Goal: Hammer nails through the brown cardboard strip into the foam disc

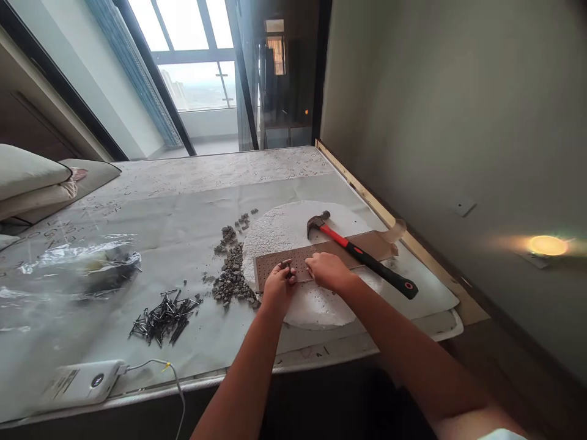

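My left hand point(279, 287) is closed on a few dark nails point(288, 269) that poke out at its fingertips, over the left part of a brown board with rows of small holes point(270, 269). Beside it, my right hand point(328, 270) pinches its fingers together low against the board; whatever lies between them is too small to make out. Board and hands are over a round white foam slab point(284, 226). A claw hammer point(362, 253) with a red and black handle lies across the board, its head on the foam, to the right of my hands.
Grey rubble point(232, 275) lines the slab's left edge. Further left lie a heap of dark nails point(165, 318) and a clear plastic bag point(96, 263) with dark contents. A white power bank point(82, 382) with a cable sits at the front edge. A wall point(435, 122) rises on the right.
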`<state>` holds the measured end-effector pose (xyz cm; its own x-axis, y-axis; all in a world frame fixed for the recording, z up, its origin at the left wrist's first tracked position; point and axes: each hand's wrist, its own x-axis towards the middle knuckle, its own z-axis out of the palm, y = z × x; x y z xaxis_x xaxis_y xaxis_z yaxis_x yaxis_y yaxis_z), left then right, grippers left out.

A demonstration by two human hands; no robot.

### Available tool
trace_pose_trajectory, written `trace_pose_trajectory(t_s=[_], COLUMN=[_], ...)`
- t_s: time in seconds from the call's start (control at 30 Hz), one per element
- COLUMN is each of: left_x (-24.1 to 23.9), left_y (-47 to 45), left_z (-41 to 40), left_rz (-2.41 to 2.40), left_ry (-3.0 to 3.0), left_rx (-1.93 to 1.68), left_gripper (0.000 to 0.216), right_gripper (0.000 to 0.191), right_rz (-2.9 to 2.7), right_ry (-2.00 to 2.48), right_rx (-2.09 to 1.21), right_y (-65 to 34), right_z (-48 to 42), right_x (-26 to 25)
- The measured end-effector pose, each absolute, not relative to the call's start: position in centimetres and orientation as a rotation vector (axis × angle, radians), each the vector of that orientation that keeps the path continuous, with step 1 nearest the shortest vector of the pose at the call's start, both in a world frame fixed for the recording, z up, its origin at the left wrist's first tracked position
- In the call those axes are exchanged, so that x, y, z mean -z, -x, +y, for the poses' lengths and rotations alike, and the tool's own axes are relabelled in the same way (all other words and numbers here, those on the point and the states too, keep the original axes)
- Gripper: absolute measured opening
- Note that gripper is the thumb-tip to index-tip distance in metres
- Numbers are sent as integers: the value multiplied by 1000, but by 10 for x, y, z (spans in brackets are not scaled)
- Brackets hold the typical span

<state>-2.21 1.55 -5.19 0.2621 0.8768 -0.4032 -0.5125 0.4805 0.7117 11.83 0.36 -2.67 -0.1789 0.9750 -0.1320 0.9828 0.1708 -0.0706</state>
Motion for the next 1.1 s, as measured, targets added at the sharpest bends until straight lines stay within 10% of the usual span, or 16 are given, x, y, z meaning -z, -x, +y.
trace_pose_trajectory(t_s=[1.1], left_x=[51], left_y=[23], left_z=[15], left_rz=[858], left_ry=[-483], left_rx=[-993], left_gripper=[28], right_gripper=[21], right_rz=[2384], right_ry=[-1922], right_rx=[217], right_y=[-117], right_z=[5], right_x=[24])
